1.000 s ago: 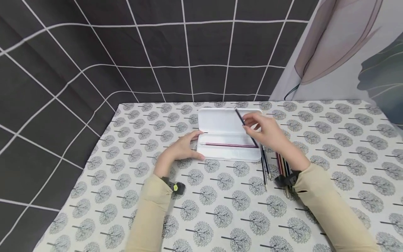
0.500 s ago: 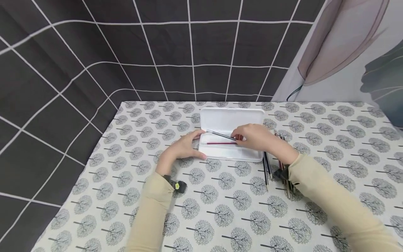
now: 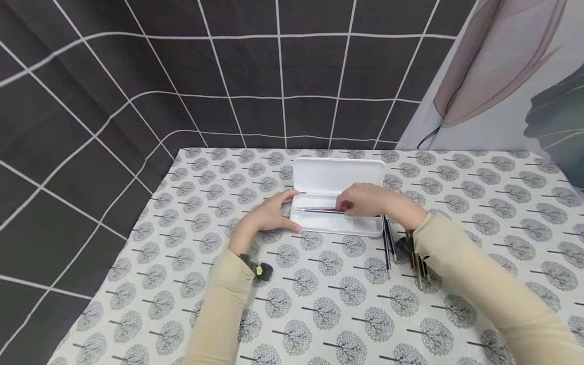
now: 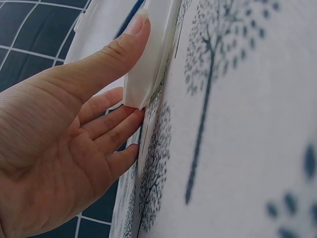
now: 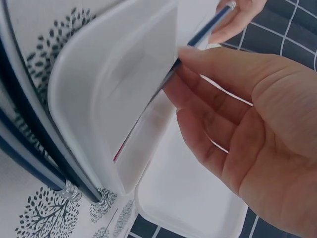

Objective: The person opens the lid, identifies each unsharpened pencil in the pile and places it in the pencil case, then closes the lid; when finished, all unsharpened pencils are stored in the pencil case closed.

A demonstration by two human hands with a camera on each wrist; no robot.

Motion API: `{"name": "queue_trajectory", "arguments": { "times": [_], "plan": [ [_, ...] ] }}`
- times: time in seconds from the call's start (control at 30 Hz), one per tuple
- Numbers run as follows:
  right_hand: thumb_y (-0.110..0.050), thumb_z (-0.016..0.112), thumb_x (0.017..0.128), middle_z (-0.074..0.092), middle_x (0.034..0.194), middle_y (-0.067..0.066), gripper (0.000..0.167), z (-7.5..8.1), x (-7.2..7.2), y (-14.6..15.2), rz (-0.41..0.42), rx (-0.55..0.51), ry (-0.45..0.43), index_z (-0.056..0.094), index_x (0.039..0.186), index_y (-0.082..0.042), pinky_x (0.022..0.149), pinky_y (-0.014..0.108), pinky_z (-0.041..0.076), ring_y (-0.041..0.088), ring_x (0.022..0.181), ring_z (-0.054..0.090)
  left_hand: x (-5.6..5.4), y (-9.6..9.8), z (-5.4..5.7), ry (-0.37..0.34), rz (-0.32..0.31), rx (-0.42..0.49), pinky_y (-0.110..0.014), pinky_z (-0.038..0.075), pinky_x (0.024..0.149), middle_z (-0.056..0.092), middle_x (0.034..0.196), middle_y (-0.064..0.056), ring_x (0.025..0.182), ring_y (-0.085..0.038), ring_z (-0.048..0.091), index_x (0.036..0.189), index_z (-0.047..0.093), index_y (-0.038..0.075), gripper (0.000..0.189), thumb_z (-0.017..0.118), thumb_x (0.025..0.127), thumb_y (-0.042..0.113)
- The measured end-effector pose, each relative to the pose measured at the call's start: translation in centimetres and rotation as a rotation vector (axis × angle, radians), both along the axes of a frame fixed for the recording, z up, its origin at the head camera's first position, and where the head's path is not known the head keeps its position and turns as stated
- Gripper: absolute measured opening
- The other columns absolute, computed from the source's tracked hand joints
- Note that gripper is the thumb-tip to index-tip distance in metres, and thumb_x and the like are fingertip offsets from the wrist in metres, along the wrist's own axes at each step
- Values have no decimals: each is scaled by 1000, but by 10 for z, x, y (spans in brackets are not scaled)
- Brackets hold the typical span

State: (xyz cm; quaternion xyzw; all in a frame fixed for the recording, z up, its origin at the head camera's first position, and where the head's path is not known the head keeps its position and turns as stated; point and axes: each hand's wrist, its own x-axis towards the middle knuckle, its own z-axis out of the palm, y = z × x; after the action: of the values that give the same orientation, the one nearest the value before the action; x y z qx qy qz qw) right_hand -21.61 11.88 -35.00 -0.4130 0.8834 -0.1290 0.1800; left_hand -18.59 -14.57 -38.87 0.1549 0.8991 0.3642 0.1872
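Note:
A white pencil case [image 3: 337, 172] lies open on the table, lid folded back. My left hand [image 3: 269, 213] holds its left end, thumb over the near corner and fingers at the far side. My right hand [image 3: 365, 199] is over the tray and pinches a dark blue pencil [image 5: 210, 25] between thumb and fingertips. That pencil lies lengthwise along the tray, its silver-tipped end toward my left hand. A red pencil [image 5: 118, 153] is in the tray beside it, mostly hidden by the blue pencil and my right hand.
Dark pencils [image 3: 389, 243] lie by the right end of the case. More pencils [image 3: 420, 271] sit under my right wrist, partly hidden. The tablecloth [image 3: 319, 304] has a tree print. A dark gridded curtain [image 3: 310, 66] hangs behind the table.
My right hand has brought the blue pencil down from a steep tilt above the case and turned it level, next to the red pencil. My left hand has stayed at the case's left end.

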Motion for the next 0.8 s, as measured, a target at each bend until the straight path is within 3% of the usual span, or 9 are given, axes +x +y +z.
{"name": "queue_trajectory", "arguments": {
  "times": [0.13,0.27,0.37,0.47,0.63,0.8],
  "plan": [
    [-8,66,83,65,82,-3,18,-1,-3,3,-1,-13,-49,69,100,-6,82,38,50,12,79,58,0,1,-2,-1,-9,-4,-44,20,114,37,147,-7,136,-24,31,143,33,21,98,86,62,34],
    [-8,65,84,68,91,1,21,-4,-6,10,-15,-42,-70,68,104,-4,87,39,50,16,87,62,-1,0,-2,8,0,-13,-45,21,114,37,147,-7,136,-25,31,143,33,22,98,86,61,35],
    [-7,64,85,69,97,5,21,-5,-6,20,-23,-100,-33,67,105,-3,87,40,51,18,91,64,-2,1,-2,13,1,-13,-44,21,114,38,147,-7,136,-25,32,143,34,22,98,86,61,34],
    [-7,65,84,69,95,5,19,-3,-1,36,-54,-150,59,68,103,-2,83,39,53,18,87,64,-1,3,-2,11,-10,-7,-44,21,114,38,147,-7,136,-25,32,143,33,21,98,86,62,35],
    [-13,66,84,68,86,-1,17,3,13,66,-192,-73,154,69,99,-7,75,37,54,13,79,62,-1,2,-5,16,-5,-30,-47,22,113,37,148,-7,136,-26,32,143,33,23,100,86,60,39],
    [-20,66,85,62,71,-6,11,0,25,95,-304,-1,147,67,88,-10,61,33,50,10,64,55,-2,1,-6,35,5,-20,-48,23,112,38,147,-6,135,-27,33,142,34,23,99,86,59,39]
  ]
}}
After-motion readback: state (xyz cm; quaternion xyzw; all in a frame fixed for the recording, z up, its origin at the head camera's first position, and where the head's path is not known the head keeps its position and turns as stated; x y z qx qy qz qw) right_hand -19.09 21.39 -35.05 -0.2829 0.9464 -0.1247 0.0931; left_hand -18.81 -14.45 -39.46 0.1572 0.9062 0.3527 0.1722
